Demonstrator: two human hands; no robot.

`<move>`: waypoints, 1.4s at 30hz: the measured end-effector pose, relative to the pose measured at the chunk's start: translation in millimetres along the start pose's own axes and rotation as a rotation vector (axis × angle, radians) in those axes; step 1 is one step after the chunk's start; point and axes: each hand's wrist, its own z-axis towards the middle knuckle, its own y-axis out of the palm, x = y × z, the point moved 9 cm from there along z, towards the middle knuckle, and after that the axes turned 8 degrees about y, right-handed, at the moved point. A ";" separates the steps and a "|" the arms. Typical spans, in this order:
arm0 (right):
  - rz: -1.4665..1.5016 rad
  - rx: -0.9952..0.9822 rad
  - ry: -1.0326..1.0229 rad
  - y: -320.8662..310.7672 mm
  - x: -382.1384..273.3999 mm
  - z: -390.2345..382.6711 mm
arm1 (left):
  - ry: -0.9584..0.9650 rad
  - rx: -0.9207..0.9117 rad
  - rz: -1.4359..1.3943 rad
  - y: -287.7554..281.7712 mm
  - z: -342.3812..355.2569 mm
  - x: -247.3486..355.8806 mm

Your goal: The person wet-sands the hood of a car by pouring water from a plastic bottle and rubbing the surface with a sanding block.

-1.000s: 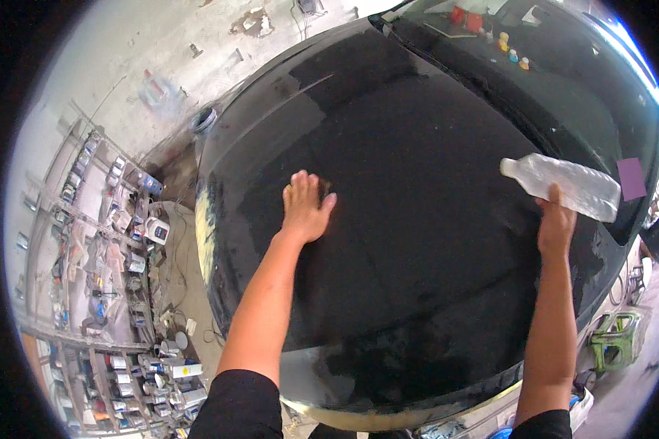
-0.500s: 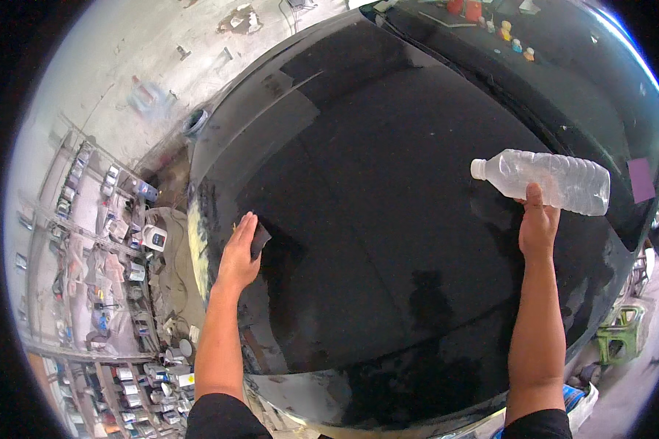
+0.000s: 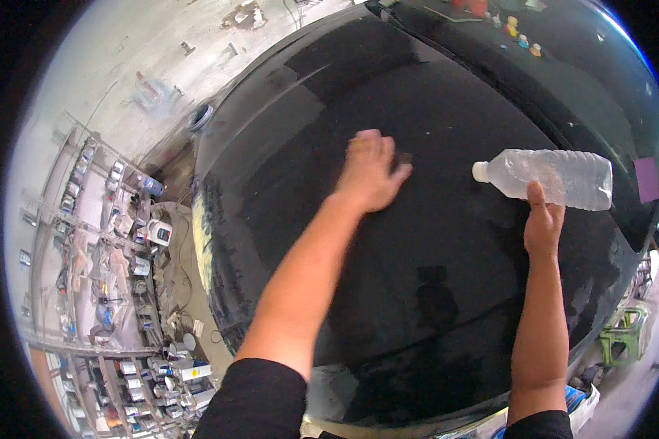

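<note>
My left hand [image 3: 371, 174] lies over the middle of a black car hood [image 3: 388, 271], slightly smeared by motion. A small dark piece of sandpaper [image 3: 404, 157] shows beside its thumb, mostly hidden beneath the palm and fingers. On the right, my right hand [image 3: 543, 223] grips a clear plastic bottle [image 3: 575, 179] around its lower side, thumb on top. The bottle is held on its side above the hood, its white cap [image 3: 479, 172] pointing left. Dull grey patches and smears mark the hood's left side.
Shelves crowded with cans [image 3: 128, 384] stand left of the car. The windshield [image 3: 564, 88] rises at the upper right, with small figures [image 3: 511, 28] behind it and a purple paper [image 3: 646, 180] near its lower end. A green stool [image 3: 624, 336] stands at the right.
My left hand has swept from the hood's left edge to its middle, away from me and to the right, with the sandpaper. My right hand and the bottle have hardly moved.
</note>
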 end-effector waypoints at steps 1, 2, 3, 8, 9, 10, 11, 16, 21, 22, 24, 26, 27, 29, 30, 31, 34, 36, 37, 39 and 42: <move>0.006 -0.025 0.016 6.8 0.3 -1.8 | 0.061 0.167 0.088 11.0 3.3 11.8; -0.011 -0.014 0.010 6.6 -0.6 -1.9 | 0.132 0.340 0.168 20.3 -0.3 18.4; -0.036 -0.001 0.002 2.2 -0.4 -0.7 | 0.139 0.349 0.134 20.8 -9.5 17.2; -0.100 0.050 0.001 -19.3 -3.7 2.8 | -0.237 0.236 -0.050 -15.4 -116.6 -57.2; -0.117 0.009 -0.010 -13.0 -3.2 0.4 | -0.293 0.455 0.085 5.6 -175.6 -117.5; -0.104 0.014 0.019 -11.6 0.5 0.2 | -0.489 0.428 0.114 13.5 -230.7 -163.6; -0.091 0.017 0.047 -9.9 4.1 0.8 | -0.718 0.315 0.033 24.0 -287.1 -212.6; -0.114 0.013 0.040 -5.5 5.6 0.1 | -0.850 0.423 0.064 9.0 -292.7 -250.9; -0.093 0.047 0.001 -19.1 11.5 5.2 | -0.556 0.358 -0.010 -18.5 -107.5 -92.8; -0.085 0.031 -0.004 -18.3 15.2 6.1 | -0.431 0.435 -0.015 -18.4 -93.7 -63.8; -0.065 -0.007 -0.011 -4.7 23.7 5.9 | -0.235 0.723 0.404 19.1 -100.8 -39.9; -0.083 0.059 -0.027 -19.9 19.7 8.2 | -0.277 0.493 0.068 10.4 -110.8 -47.7; -0.125 0.081 -0.046 -31.7 13.8 11.6 | -0.277 0.376 -0.096 6.9 -122.7 -55.2; -0.134 0.076 -0.057 -36.0 12.2 12.7 | -0.553 0.373 0.058 13.3 -198.7 -130.3; -0.103 0.052 -0.055 -30.3 16.2 12.5 | -0.654 0.453 0.169 16.4 -255.2 -179.5; -0.087 0.051 -0.063 -31.9 16.5 12.7 | -0.873 0.345 -0.043 21.4 -296.7 -224.9; -0.116 0.019 -0.023 -2.5 15.5 0.9 | -1.221 0.586 0.265 28.2 -398.4 -297.1; -0.155 0.091 -0.009 -16.7 4.7 2.0 | -0.926 0.359 0.128 13.5 -266.1 -244.5; -0.134 0.057 -0.032 -12.1 7.0 2.4 | -0.730 0.592 0.324 -6.2 -232.8 -203.2; -0.124 0.035 -0.069 -13.1 7.8 5.4 | -0.671 0.472 0.161 -15.3 -142.9 -137.0; -0.059 0.046 -0.065 -12.8 10.5 6.1 | -0.345 0.358 -0.067 -15.7 -53.6 -22.8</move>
